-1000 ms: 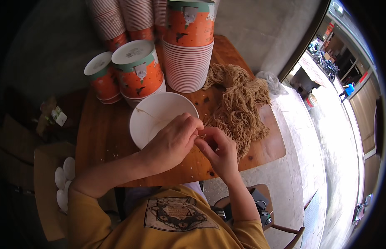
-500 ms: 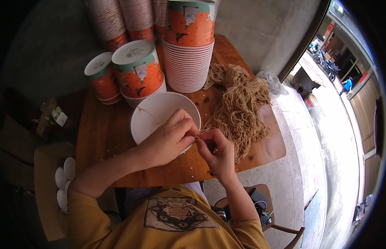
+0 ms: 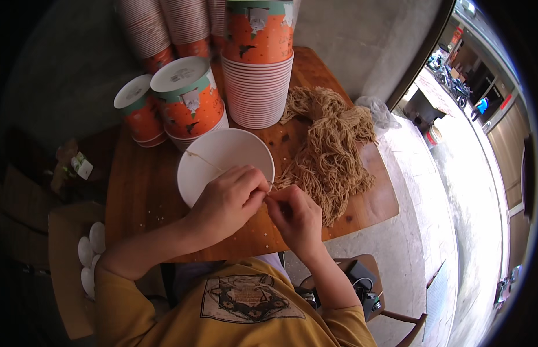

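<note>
A white round paper tub (image 3: 195, 173) stands on the wooden table in front of me with its mouth up. A thin tan string (image 3: 206, 162) runs from its far left rim across the inside toward my hands. My left hand (image 3: 231, 196) reaches over the tub's near right side with fingers pinched together. Against its fingertips, my right hand (image 3: 296, 217) is also closed in a pinch, just outside the rim. A short bit of the string shows between the two; the fingers hide the rest. Beside my right hand lies a tangled heap of tan yarn strands (image 3: 338, 147).
Upside-down orange paper tubs (image 3: 191, 110) stand in stacks behind the white one, with a taller stack (image 3: 257, 92) beside them. A clear plastic bag (image 3: 377, 115) rests past the yarn. An open cardboard box (image 3: 66, 277) sits at left, a wooden chair (image 3: 367, 269) at right.
Both hands stay pinched close together and have shifted slightly, with the right hand's fingers turned further in. The whole view has shifted a little; the tub stands as before.
</note>
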{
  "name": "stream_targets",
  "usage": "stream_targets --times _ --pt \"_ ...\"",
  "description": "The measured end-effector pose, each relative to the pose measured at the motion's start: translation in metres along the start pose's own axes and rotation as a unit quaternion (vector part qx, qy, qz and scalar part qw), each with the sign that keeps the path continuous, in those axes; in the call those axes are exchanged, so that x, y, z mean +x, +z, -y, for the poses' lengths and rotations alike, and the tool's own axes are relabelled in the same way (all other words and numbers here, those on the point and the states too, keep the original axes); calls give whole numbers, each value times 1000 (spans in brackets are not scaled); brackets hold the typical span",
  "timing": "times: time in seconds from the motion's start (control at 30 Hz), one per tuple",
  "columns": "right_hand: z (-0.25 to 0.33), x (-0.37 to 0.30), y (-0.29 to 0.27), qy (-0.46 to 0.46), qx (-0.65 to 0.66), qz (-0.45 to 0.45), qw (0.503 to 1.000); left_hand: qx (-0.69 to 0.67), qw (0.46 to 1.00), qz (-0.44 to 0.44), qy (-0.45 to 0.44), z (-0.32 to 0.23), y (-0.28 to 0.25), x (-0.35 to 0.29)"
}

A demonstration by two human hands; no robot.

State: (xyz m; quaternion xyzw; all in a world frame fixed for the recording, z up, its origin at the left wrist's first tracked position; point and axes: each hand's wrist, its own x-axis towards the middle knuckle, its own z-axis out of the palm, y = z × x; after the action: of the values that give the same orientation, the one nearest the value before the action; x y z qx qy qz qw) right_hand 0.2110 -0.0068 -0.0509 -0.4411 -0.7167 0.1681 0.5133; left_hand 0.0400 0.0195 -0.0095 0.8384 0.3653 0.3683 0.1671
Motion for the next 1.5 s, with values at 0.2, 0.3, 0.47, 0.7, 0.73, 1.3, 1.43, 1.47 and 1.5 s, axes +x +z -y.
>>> stream_targets --times 0.2,0.3,0.47,0.7,0.73,1.3,1.43,1.47,1.5 --pt "-3 0 2 -33 -3 6 999 -63 997 -8 -32 4 3 -3" --pt "-4 -2 1 -28 -2 11 1000 -84 996 -1 -39 5 4 -3" --pt "-4 -1 1 -29 3 14 999 -108 992 1 -70 0 3 -3" --pt "2 0 -1 41 38 28 998 -13 997 33 -67 -5 -5 -3" --pt "4 1 -2 89 71 34 993 -13 997 32 -68 -5 -5 -4" --pt "-10 4 3 240 346 69 904 -279 911 138 -270 10 -15 2" --pt "-4 6 2 239 308 58 919 -175 959 112 -193 4 -14 2" --pt "-4 6 2 239 308 59 919 -175 959 112 -193 4 -13 1" --pt "-5 7 1 239 276 59 929 -109 983 84 -121 6 -10 0"
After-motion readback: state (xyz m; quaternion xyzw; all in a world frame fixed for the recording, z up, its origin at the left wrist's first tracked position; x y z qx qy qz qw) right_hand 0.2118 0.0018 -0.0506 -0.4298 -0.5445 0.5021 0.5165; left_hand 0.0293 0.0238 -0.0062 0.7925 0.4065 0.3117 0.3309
